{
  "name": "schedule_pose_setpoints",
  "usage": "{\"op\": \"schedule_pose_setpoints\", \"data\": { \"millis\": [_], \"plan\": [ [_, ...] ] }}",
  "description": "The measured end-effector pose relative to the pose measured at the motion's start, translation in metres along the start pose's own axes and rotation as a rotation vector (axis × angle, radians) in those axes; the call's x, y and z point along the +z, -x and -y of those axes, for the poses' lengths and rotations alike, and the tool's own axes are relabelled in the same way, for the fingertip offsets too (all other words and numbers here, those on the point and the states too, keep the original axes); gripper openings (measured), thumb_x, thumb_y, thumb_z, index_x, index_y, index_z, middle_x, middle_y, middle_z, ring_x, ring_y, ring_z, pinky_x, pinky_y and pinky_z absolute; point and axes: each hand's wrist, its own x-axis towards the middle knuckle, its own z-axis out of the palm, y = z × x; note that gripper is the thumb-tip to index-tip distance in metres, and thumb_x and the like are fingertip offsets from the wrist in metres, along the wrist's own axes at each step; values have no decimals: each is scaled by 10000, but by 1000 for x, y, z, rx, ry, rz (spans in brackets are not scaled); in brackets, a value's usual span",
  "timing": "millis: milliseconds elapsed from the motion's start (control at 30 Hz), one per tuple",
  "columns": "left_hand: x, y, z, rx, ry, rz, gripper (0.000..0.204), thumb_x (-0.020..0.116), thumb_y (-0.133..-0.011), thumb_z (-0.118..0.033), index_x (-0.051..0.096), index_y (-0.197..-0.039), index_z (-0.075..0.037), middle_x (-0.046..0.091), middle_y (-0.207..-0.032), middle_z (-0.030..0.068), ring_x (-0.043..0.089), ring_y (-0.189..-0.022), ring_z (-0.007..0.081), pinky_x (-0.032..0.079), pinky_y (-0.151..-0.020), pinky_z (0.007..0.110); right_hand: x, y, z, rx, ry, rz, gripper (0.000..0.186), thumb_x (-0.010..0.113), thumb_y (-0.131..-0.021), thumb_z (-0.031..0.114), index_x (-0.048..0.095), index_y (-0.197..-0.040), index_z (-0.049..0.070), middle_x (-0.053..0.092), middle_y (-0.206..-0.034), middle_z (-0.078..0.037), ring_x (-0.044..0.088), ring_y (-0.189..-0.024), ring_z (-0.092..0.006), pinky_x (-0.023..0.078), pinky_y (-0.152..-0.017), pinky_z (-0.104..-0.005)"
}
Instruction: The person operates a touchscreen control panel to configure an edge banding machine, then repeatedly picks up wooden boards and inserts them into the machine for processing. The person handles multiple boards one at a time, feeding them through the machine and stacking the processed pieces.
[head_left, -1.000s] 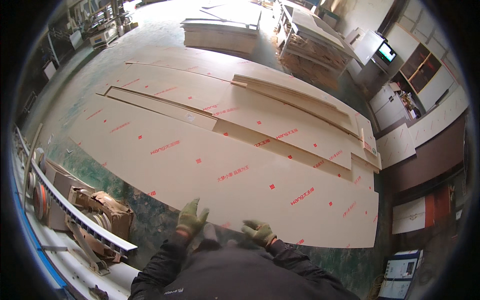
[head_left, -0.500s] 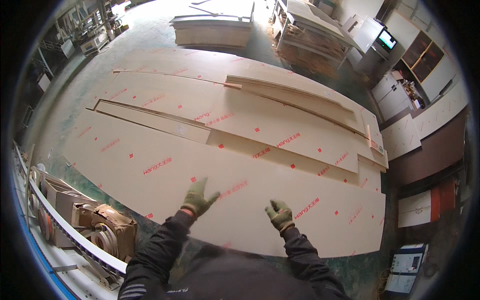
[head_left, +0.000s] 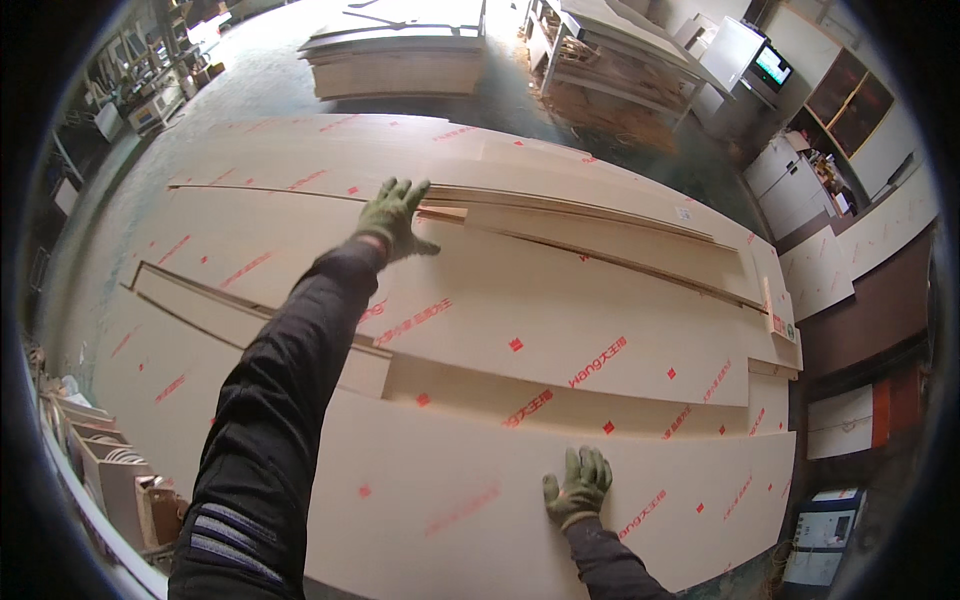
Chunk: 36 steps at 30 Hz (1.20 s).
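Observation:
Large pale wood-faced boards with red print lie in a low overlapping pile before me. My left hand [head_left: 395,222], in a green work glove, is stretched far forward with fingers spread, over or on the middle board [head_left: 520,300]. Beside its fingertips is the left end of a long narrow board [head_left: 600,222]; whether they touch it I cannot tell. My right hand [head_left: 580,488], gloved alike, rests with outstretched fingers on the near board [head_left: 340,510]. A short wood piece [head_left: 445,213] lies just right of my left hand. My left forearm partly hides a narrow strip [head_left: 210,308].
A stack of sheets [head_left: 395,75] stands at the far side, with a workbench [head_left: 640,45] to its right. Cabinets [head_left: 790,185] line the right side. A control box [head_left: 822,540] stands at lower right, and cartons [head_left: 120,480] at lower left.
My left hand has reached far forward from above the near board to the narrow board's end. My right hand has opened out onto the near board. The view has shifted.

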Motion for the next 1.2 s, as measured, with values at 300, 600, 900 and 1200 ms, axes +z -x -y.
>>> {"op": "schedule_pose_setpoints", "data": {
  "millis": [300, 600, 900, 1200],
  "plan": [
    [47, -165, 4, 52, -131, 115, 1434, 952, -524, -658, 201, -1669, -232, 230, -1704, 217, 143, -1584, 442, 220, -1286, 524, -17, -5, 3, 13, 15, 86, 706, 655, -863, 528, 539, -1404, 88, 458, -1440, -186, 381, -1393, -418, 287, -1167, -607],
    [62, -200, -5, -38, -153, 353, 1453, 996, -553, -526, 139, -1678, -195, 253, -1700, 175, 160, -1594, 379, 210, -1279, 544, -20, -7, 5, 82, -81, 108, 682, 653, -879, 550, 527, -1417, 151, 444, -1442, -152, 376, -1385, -383, 305, -1145, -608],
    [58, -159, -15, 96, -390, 388, 1288, 983, -435, -653, 491, -1491, -104, 546, -1434, 215, 488, -1367, 425, 363, -1192, 499, -20, -4, 5, 75, -100, 80, 659, 636, -903, 540, 535, -1422, 146, 445, -1466, -153, 380, -1400, -380, 279, -1166, -597],
    [25, -5, -73, 51, -102, 365, 1092, 965, -533, -562, 524, -1354, 5, 619, -1317, 231, 599, -1252, 400, 507, -1060, 453, -20, -4, 6, 68, -82, 52, 672, 586, -936, 551, 547, -1434, 102, 493, -1470, -187, 367, -1435, -393, 235, -1202, -591]
  ]
}}
